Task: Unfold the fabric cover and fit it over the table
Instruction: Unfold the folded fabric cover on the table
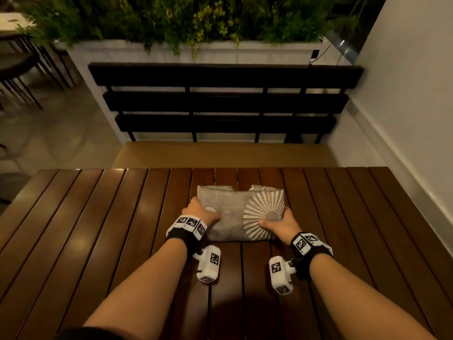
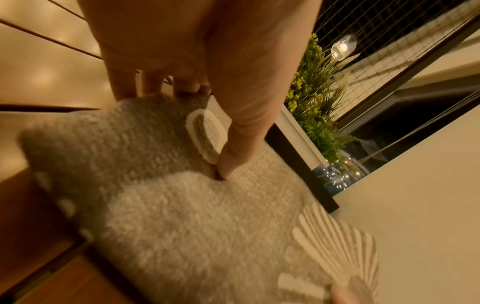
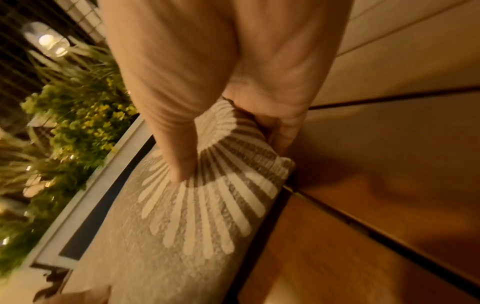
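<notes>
A folded grey fabric cover (image 1: 235, 212) with a cream sunburst pattern lies in a thick bundle on the brown slatted table (image 1: 98, 229), near its far middle. My left hand (image 1: 199, 211) grips the bundle's left side: the thumb presses on top (image 2: 233, 156) and the fingers (image 2: 124, 86) curl round the edge. My right hand (image 1: 279, 223) grips the right side, thumb on the sunburst (image 3: 182, 164), fingers (image 3: 283, 131) tucked under the fabric's edge. The cover (image 2: 182, 216) (image 3: 197, 216) stays folded.
A dark slatted bench (image 1: 220, 104) stands just beyond the table's far edge, with a white planter of green plants (image 1: 171, 20) behind it. A white wall (image 1: 416, 94) runs along the right. Chairs (image 1: 24, 69) stand at far left over pale floor.
</notes>
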`<move>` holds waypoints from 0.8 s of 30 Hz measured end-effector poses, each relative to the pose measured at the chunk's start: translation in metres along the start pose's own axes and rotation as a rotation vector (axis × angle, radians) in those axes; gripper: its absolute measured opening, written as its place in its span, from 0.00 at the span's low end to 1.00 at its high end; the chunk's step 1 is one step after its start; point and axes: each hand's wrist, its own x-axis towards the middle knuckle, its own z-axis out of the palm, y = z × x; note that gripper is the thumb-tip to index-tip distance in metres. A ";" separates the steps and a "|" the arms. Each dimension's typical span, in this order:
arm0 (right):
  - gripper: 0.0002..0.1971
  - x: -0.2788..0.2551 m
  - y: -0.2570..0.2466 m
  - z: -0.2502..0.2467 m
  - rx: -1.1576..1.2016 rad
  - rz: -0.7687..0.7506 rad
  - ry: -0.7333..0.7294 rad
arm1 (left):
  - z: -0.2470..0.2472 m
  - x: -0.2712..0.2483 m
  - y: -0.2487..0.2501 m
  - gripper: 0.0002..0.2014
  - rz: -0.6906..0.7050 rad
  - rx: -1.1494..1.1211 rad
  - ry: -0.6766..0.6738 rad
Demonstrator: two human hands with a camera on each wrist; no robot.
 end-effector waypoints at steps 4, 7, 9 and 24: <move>0.50 0.014 0.000 -0.008 0.203 0.102 -0.067 | -0.007 0.008 -0.003 0.30 0.000 -0.078 -0.114; 0.52 0.034 -0.009 -0.018 -0.145 0.003 -0.128 | -0.011 0.009 -0.005 0.21 0.064 -0.105 -0.131; 0.50 0.041 -0.016 -0.022 -0.282 -0.031 -0.161 | -0.014 0.000 0.003 0.26 0.152 -0.029 -0.087; 0.19 0.021 -0.059 -0.012 -0.235 -0.329 -0.126 | -0.025 0.003 0.022 0.19 0.167 -0.499 -0.120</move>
